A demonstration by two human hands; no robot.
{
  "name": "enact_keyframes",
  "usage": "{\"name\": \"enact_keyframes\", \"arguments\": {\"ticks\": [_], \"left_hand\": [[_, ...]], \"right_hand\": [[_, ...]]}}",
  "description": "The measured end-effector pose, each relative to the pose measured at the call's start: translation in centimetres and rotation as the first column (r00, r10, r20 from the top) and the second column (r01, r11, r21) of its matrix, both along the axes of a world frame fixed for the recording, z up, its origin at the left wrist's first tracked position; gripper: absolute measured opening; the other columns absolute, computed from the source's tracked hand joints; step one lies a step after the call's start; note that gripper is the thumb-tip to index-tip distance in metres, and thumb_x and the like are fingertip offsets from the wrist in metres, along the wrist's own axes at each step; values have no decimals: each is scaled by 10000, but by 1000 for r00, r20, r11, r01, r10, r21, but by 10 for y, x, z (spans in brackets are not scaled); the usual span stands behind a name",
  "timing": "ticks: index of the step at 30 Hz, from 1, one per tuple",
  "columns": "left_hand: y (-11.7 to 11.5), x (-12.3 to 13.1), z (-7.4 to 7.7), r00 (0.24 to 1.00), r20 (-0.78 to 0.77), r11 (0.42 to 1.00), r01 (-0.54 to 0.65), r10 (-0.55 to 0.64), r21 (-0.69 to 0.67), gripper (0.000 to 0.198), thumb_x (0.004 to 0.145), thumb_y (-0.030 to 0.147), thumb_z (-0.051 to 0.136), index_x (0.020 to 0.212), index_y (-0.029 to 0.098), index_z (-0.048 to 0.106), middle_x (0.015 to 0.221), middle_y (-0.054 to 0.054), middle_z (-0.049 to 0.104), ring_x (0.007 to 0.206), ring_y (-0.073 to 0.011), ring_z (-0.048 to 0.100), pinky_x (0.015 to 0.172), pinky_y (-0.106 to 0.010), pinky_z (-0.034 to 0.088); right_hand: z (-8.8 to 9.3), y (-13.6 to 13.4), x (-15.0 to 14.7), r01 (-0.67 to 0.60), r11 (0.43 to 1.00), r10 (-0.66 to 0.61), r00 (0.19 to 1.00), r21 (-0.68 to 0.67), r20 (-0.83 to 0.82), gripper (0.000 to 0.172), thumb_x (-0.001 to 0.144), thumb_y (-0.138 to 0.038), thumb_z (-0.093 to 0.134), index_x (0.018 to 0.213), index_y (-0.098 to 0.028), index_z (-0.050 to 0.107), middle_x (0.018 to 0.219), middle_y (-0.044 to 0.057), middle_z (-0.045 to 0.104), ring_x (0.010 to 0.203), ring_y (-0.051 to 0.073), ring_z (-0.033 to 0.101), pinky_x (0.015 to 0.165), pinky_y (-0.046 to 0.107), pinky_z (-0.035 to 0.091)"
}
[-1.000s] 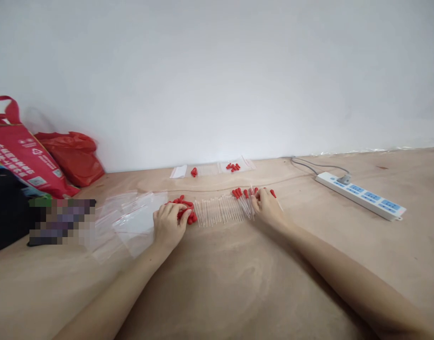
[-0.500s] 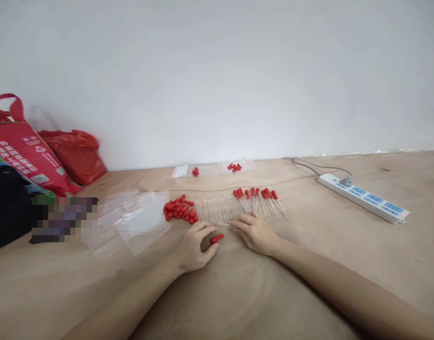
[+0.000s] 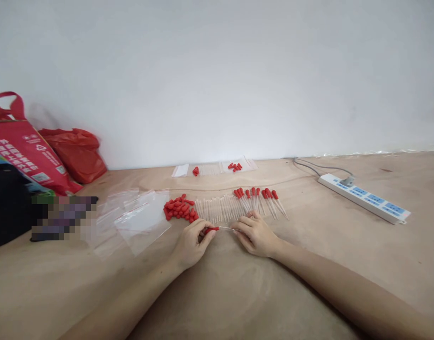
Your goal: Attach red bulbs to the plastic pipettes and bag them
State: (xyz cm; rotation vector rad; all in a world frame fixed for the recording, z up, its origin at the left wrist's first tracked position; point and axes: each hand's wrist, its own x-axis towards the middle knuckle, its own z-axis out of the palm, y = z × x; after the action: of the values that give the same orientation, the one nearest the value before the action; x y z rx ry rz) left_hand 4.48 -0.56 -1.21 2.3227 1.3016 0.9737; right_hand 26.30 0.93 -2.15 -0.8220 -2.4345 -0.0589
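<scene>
My left hand (image 3: 192,243) pinches a red rubber bulb (image 3: 211,230) just above the tabletop. My right hand (image 3: 256,233) pinches a clear thin pipette tube (image 3: 227,228) whose end meets the bulb between the two hands. Just beyond my hands lies a row of bare clear tubes (image 3: 219,209). To its right are several finished droppers with red bulbs (image 3: 261,196). A pile of loose red bulbs (image 3: 179,209) sits left of the row.
Clear zip bags (image 3: 135,219) lie at the left. Two filled bags (image 3: 217,168) rest by the wall. A white power strip (image 3: 366,198) with its cable is at the right. Red bags (image 3: 43,156) and a black item stand at the far left.
Both hands drew back from the pile and the row toward me. My left hand brought a red bulb, my right a clear tube, and the two parts now meet between them.
</scene>
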Motion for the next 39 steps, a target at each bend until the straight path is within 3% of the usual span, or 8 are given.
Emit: {"name": "enact_keyframes", "arguments": {"ticks": [9, 14, 22, 26, 39], "left_hand": [[-1, 3, -4, 997, 72, 1000, 19, -19, 7, 149, 845, 233, 456, 870, 176, 592, 790, -8, 644, 701, -129, 588, 638, -237, 458], [-3, 2, -2, 996, 62, 997, 72, -72, 0, 157, 845, 241, 458, 835, 173, 599, 738, -11, 623, 651, -124, 566, 593, -229, 445], [-7, 3, 4, 985, 12, 985, 174, -174, -19, 181, 846, 221, 432, 795, 176, 601, 709, -18, 614, 633, -126, 557, 584, -233, 437], [-7, 3, 2, 982, -11, 982, 188, -189, -36, 187, 849, 227, 428, 797, 178, 601, 703, -12, 609, 616, -119, 552, 562, -222, 427], [-12, 4, 3, 970, -142, 967, 218, -199, 133, 165, 856, 211, 426, 791, 157, 568, 705, -29, 595, 639, -134, 534, 607, -250, 406]], "right_hand": [[-3, -3, -5, -47, 997, 44, 998, -61, -48, 175, 851, -195, 388, 911, -156, 548, 733, 30, 570, 661, 133, 484, 688, 291, 303], [2, -2, -3, -116, 989, 113, 993, -93, -37, 211, 861, -187, 382, 954, -176, 571, 769, 22, 595, 637, 116, 484, 704, 302, 272], [7, 5, 4, -142, 990, 138, 981, 20, 136, 251, 836, -147, 375, 932, -194, 603, 717, -5, 579, 545, 90, 428, 677, 298, 236], [5, 3, 2, -105, 992, 97, 989, 67, 111, 242, 826, -152, 376, 890, -194, 606, 694, -12, 561, 521, 87, 395, 680, 307, 223], [5, -6, -7, -85, 996, 84, 994, 17, 63, 259, 850, -195, 338, 773, -157, 582, 688, 18, 537, 544, 104, 369, 638, 303, 194]]}}
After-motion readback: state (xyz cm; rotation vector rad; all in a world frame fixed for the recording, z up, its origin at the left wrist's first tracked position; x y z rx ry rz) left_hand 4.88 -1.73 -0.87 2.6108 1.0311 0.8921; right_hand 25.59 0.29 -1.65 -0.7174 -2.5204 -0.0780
